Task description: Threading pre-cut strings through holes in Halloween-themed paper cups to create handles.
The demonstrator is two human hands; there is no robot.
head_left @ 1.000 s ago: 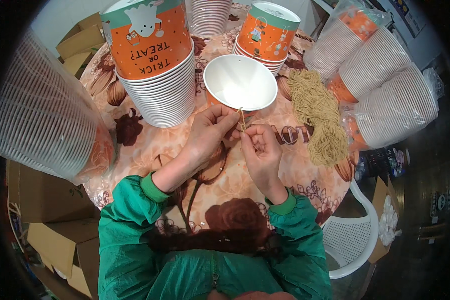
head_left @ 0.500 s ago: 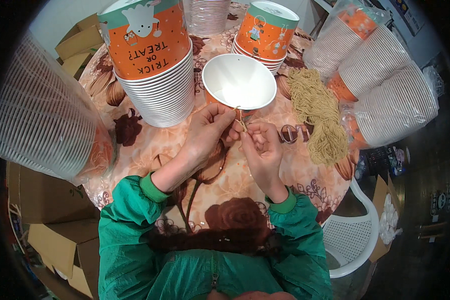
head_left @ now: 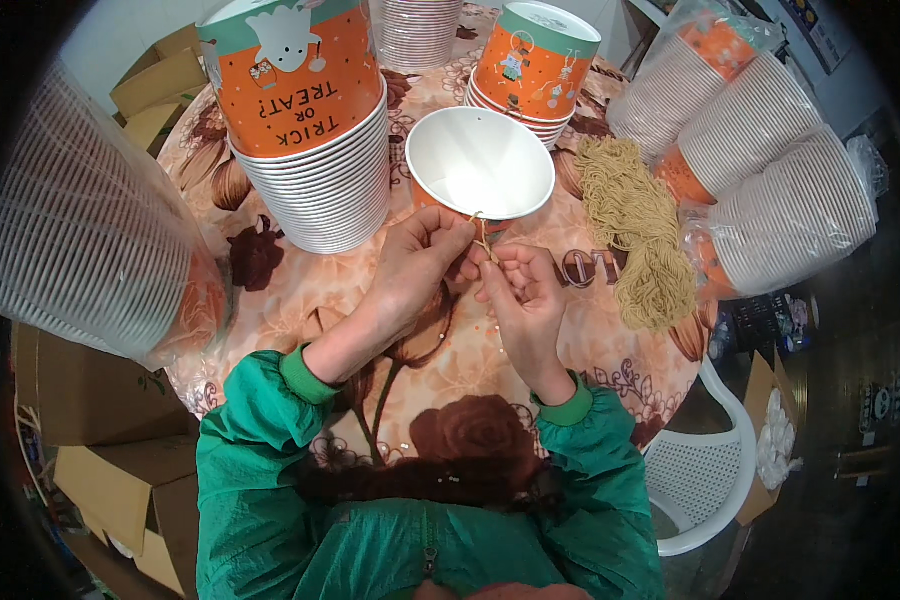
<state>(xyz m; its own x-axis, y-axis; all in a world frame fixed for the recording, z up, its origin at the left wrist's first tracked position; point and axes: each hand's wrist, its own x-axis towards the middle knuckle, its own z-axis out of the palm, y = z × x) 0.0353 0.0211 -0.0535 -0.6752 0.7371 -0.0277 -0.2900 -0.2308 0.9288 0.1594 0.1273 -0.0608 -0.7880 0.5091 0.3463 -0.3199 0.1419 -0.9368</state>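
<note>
A white-lined paper bucket (head_left: 475, 165) with an orange outside sits tilted, mouth up, in front of my hands. A thin tan cord (head_left: 484, 232) runs at its near rim and down between my fingers. My left hand (head_left: 425, 245) pinches the cord close to the rim, with thumb and forefinger together. Just to its right, my right hand (head_left: 520, 287) pinches the lower part of the cord between thumb and fingertips. Whether the cord is knotted I cannot tell. To the right of my hands lies a tan bundle of cords (head_left: 630, 235).
A tall stack of upturned orange buckets (head_left: 310, 170) stands left of the open bucket, a shorter stack (head_left: 535, 70) behind it. Plastic-wrapped bucket stacks (head_left: 785, 215) lie at right; another wrapped stack (head_left: 100, 220) leans at left. Cardboard boxes (head_left: 110, 490) and a white chair (head_left: 705, 480) flank the table.
Almost nothing differs. My right fingers have shifted very slightly on the cord, while both hands keep their places by the bucket's rim.
</note>
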